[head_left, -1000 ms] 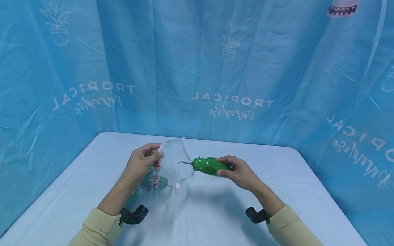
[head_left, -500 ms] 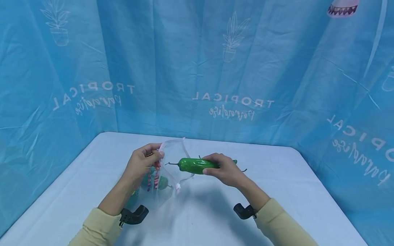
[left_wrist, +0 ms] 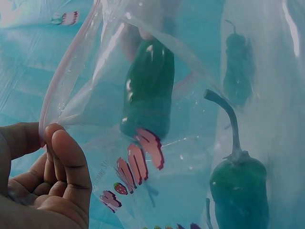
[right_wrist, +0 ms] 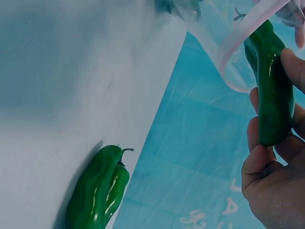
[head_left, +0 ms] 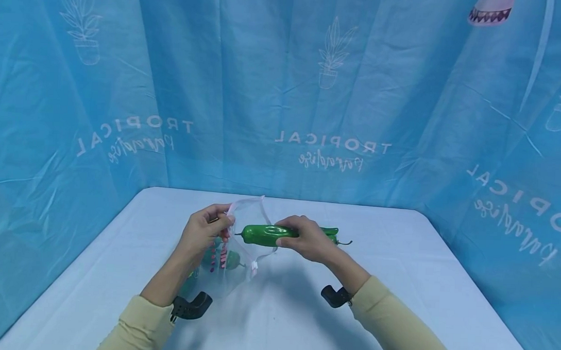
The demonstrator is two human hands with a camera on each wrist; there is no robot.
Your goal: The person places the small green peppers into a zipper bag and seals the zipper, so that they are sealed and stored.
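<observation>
My left hand [head_left: 199, 234] pinches the pink-edged rim of a clear zip bag [head_left: 225, 284], whose mouth stands open toward the right. Inside the bag are green peppers; one [left_wrist: 238, 191] shows close up in the left wrist view with its curved stem. My right hand [head_left: 303, 241] grips a long glossy green pepper [right_wrist: 271, 90] between thumb and fingers. Its stem end points left and reaches in at the bag's mouth. Red printing on the bag partly covers what lies behind it.
More green pepper [right_wrist: 95, 191] lies on the white table [head_left: 397, 282] beyond my right hand; it may be two pieces side by side. Blue printed curtains [head_left: 338, 105] enclose the back and both sides of the table.
My right hand has moved left with the green pepper, taking its stem end to the bag's mouth. The peppers on the table now show behind that hand. My left hand stays put.
</observation>
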